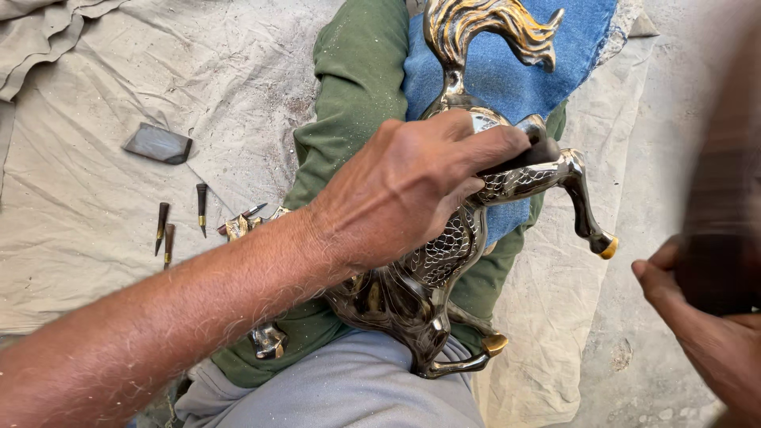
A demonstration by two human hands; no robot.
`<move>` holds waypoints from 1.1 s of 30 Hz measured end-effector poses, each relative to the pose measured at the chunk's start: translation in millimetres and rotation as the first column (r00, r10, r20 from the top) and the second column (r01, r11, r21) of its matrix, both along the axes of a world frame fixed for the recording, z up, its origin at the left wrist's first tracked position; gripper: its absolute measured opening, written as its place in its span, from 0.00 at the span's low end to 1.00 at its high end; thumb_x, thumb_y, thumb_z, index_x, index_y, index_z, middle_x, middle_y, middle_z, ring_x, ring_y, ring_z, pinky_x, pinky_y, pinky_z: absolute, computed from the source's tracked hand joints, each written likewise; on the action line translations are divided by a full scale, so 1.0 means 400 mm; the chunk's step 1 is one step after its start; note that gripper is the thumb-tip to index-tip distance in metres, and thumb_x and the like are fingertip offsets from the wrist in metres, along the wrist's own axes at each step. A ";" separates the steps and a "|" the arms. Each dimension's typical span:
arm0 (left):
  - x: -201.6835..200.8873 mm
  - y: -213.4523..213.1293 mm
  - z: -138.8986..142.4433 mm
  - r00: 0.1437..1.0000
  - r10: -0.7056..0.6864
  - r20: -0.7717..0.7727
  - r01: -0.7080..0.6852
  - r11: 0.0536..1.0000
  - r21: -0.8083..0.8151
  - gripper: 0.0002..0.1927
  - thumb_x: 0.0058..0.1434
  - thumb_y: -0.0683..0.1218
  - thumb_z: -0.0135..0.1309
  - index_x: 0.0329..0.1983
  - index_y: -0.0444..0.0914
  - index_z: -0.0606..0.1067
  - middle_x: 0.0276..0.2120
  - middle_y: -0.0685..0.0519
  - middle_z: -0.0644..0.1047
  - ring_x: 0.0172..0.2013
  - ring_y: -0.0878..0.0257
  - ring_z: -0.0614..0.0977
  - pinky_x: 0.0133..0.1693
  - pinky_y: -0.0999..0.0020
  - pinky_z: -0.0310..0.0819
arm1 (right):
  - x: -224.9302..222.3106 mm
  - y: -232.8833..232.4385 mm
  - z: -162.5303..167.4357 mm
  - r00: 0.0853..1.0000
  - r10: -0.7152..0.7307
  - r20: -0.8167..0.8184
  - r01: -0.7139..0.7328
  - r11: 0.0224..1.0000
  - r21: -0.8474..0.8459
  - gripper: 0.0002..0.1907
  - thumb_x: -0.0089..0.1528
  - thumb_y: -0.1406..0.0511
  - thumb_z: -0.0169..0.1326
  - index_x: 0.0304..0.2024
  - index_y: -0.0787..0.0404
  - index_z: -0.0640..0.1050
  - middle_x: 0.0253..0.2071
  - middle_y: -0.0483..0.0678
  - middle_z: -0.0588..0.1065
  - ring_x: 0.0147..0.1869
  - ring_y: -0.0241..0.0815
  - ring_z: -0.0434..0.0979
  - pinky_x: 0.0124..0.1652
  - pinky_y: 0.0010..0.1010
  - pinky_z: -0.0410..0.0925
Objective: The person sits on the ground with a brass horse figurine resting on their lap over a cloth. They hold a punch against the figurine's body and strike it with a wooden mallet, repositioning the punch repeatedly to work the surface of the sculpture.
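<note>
- Nearest, at lower right: right hand [697, 333], fingers curled shut round a dark, blurred handle [721, 230] that rises out of focus toward the camera. What kind of tool it is cannot be told. This hand is apart from the horse, off its hoof side.
- Next, across the lap: metal horse figure [444, 261], dark polished body with a net-like engraved pattern on the flank and gold-tipped hooves [609, 247]. Long axis runs from lower left, where the head end lies hidden under the forearm, up to the gold tail [491, 28] at top centre. Legs point right, toward the right hand.
- On the horse: left hand [404, 190], reaching in from the lower left, palm down over the rump. Thumb and fingers pinch a small dark tool [527, 156], its tip pressed against the haunch. Left hand is in contact; clearly the nearer of the two.
- Under the horse: green trouser leg [357, 87], with a blue cloth [515, 79] beneath the tail end.
- Farther left, on the dusty ground sheet [95, 214]: several small pointed punches [166, 230] lying loose, well apart from both hands.
- Farthest: a flat dark block [158, 143], beyond the punches.
</note>
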State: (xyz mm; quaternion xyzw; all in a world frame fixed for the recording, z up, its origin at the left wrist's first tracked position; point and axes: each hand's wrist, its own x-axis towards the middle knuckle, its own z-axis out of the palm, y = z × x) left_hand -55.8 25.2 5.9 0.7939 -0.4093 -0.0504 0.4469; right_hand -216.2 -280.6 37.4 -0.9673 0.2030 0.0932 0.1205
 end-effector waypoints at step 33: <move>-0.085 0.014 -0.073 0.906 0.322 -0.276 -0.399 0.868 -0.295 0.19 0.66 0.41 0.65 0.55 0.35 0.71 0.42 0.53 0.78 0.42 0.68 0.85 0.44 0.74 0.88 | 0.165 -0.074 0.030 0.961 0.275 0.034 -0.275 0.961 -0.001 0.15 0.69 0.63 0.55 0.55 0.66 0.77 0.37 0.56 0.78 0.34 0.44 0.79 0.38 0.37 0.75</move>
